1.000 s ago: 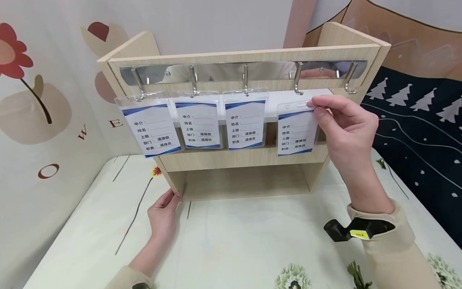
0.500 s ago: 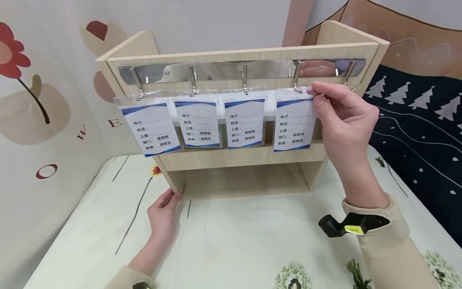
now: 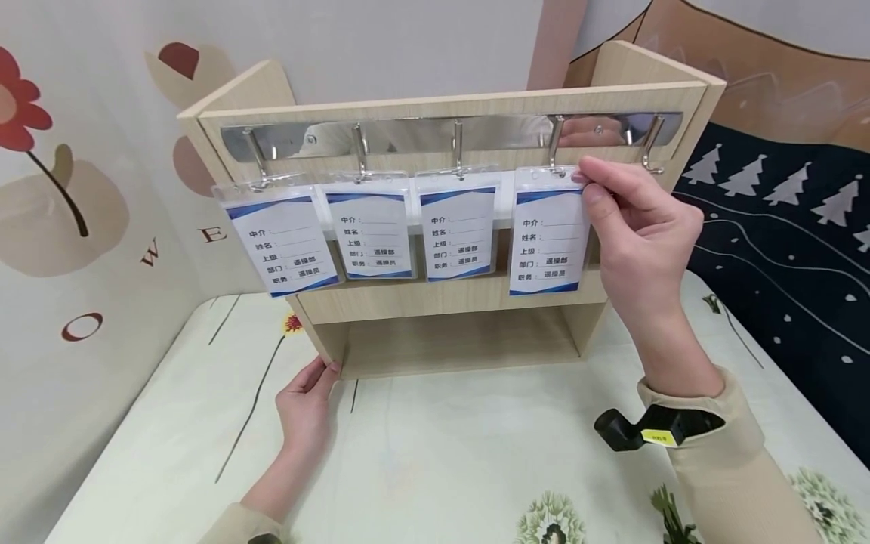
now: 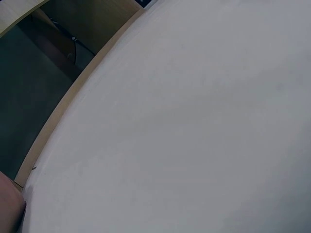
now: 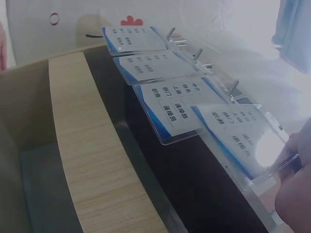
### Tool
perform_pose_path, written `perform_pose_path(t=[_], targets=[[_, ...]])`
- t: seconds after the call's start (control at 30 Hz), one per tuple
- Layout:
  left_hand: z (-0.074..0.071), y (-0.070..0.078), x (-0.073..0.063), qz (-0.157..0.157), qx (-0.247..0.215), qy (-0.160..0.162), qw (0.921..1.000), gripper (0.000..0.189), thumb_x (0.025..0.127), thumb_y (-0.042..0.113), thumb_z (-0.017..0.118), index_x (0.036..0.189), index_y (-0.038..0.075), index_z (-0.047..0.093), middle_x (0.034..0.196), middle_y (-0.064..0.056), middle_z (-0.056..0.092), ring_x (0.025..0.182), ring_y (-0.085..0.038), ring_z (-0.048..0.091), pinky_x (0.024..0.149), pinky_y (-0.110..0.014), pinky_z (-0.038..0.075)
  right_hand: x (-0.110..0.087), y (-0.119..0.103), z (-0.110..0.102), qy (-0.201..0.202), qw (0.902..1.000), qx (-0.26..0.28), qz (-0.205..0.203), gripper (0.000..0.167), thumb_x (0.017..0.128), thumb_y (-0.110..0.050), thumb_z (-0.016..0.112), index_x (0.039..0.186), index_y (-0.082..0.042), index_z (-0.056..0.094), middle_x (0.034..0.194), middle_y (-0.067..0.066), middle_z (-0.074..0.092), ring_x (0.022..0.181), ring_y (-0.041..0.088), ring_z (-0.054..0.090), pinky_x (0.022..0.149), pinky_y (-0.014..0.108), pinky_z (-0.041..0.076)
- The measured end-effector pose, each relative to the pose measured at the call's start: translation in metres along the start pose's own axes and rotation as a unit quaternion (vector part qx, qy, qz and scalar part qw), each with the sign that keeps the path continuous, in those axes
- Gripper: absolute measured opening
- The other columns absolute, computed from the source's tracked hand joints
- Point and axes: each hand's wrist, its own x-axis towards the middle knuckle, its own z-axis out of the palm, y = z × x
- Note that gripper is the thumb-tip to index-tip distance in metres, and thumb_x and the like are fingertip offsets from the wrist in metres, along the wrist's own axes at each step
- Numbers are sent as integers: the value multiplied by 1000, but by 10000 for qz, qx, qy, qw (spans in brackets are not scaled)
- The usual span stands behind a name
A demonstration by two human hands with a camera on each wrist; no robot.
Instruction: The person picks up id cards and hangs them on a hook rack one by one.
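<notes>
My right hand [image 3: 646,211] pinches the upper right corner of a clear-sleeved ID badge [image 3: 550,238] between thumb and fingers. The badge's top edge overlaps the lower end of the fourth hook [image 3: 555,143] in the head view. In the right wrist view this badge [image 5: 238,138] catches a bright glare near the fingers. Three similar badges hang from the other hooks: the left one [image 3: 284,242] tilted, the second [image 3: 370,234] and third [image 3: 458,230] nearly straight. Low on the left, my left hand [image 3: 306,400] grips the bottom corner of the wooden shelf [image 3: 435,306].
A shiny metal hook rail [image 3: 408,137] runs along the shelf's upper board. Its rightmost hook [image 3: 652,143] carries no badge. The shelf stands on a pale flowered tablecloth [image 3: 435,453], with a printed curtain [image 3: 102,189] behind and dark tree-patterned cloth [image 3: 782,227] to the right.
My right hand has raised the badge from below the fourth hook up to its tip, then lowered it slightly. The left hand stays at the shelf corner.
</notes>
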Motion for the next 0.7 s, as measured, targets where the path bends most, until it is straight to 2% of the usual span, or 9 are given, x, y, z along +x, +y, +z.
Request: perform_pose_path(t=[0.33, 0.53, 0.7], targets=[[0, 0, 1, -53, -27, -36, 10000, 39, 98, 9, 70, 134, -3, 64, 129, -23, 64, 89, 7, 68, 82, -11, 53, 0, 6, 2, -80, 9970, -770, -40, 23, 95, 11, 64, 114, 4, 76, 105, 9, 73, 99, 22, 67, 89, 21, 56], [0, -1, 1, -62, -67, -35, 10000, 39, 98, 8, 70, 135, -3, 64, 130, -24, 63, 90, 7, 68, 83, -11, 53, -4, 14, 5, 270, 9990, -361, -71, 25, 93, 14, 63, 113, 7, 75, 104, 9, 73, 97, 21, 66, 83, 20, 54], [0, -1, 1, -62, -82, -40, 9999, 39, 98, 8, 70, 135, -4, 64, 131, -25, 62, 90, 7, 68, 83, -11, 53, -10, 17, -1, 409, 9978, -441, -293, 26, 92, 15, 64, 115, 7, 74, 109, 14, 72, 99, 24, 64, 89, 24, 55]])
